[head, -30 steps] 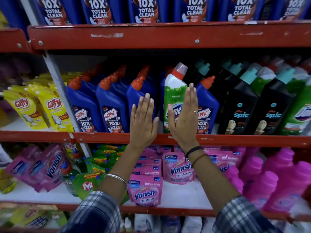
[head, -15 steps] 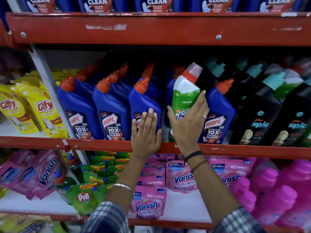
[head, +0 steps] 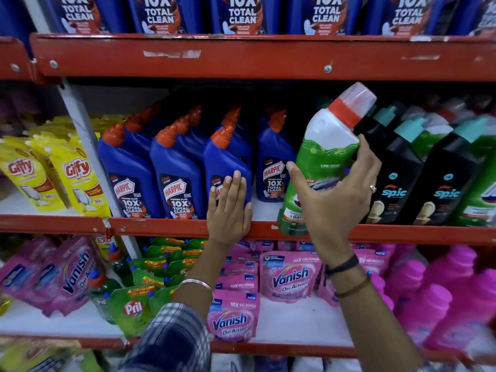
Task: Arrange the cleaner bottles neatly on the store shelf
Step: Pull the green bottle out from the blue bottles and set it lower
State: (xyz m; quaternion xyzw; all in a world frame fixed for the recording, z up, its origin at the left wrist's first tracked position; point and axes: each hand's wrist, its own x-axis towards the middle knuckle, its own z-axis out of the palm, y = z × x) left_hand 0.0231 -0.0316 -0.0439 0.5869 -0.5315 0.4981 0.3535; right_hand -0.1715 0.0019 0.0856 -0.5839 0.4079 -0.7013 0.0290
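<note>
The right hand [head: 331, 200] grips the green bottle [head: 320, 167], tilted, its base in front of the shelf's front edge [head: 166, 228]. The left hand [head: 229, 208] lies flat, fingers together, against a blue bottle [head: 224, 167] at that edge. Black bottles [head: 397, 178] stand just right.

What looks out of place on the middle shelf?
The green bottle in the right hand: it is tilted, lifted out in front of the shelf edge, and sits among blue Harpic bottles, not with the green ones far right.
</note>
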